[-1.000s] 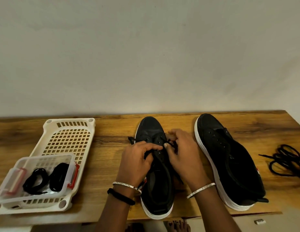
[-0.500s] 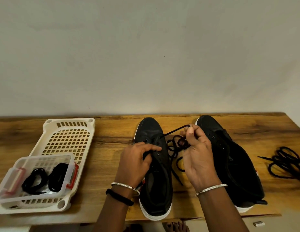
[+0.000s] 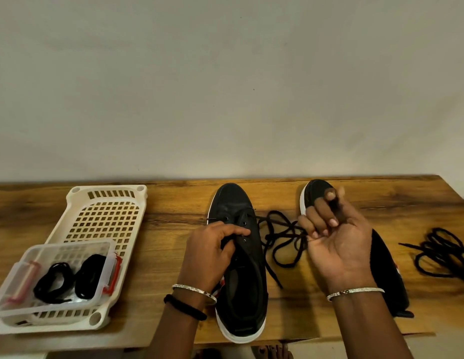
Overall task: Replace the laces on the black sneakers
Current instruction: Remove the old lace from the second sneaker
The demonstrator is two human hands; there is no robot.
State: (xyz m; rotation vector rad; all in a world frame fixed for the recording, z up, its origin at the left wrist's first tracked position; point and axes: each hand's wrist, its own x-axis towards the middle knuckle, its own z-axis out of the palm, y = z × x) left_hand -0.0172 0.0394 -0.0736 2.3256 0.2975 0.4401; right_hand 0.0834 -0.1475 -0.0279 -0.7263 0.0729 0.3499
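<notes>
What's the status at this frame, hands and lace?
Left hand pins the left sneaker. Right hand grips its lace, mostly pulled free. Right sneaker unlaced. Nothing in the way.

Two black sneakers, left [image 3: 241, 268] and right [image 3: 386, 275], lie toes away; a loose black lace [image 3: 280, 237] trails from the left one's eyelets.

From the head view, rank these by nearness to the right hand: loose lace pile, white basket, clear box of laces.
1. Loose lace pile, on the table to the right of the right hand.
2. White basket, far left, beyond the left sneaker.
3. Clear box of laces, in the basket's near-left end.
</notes>
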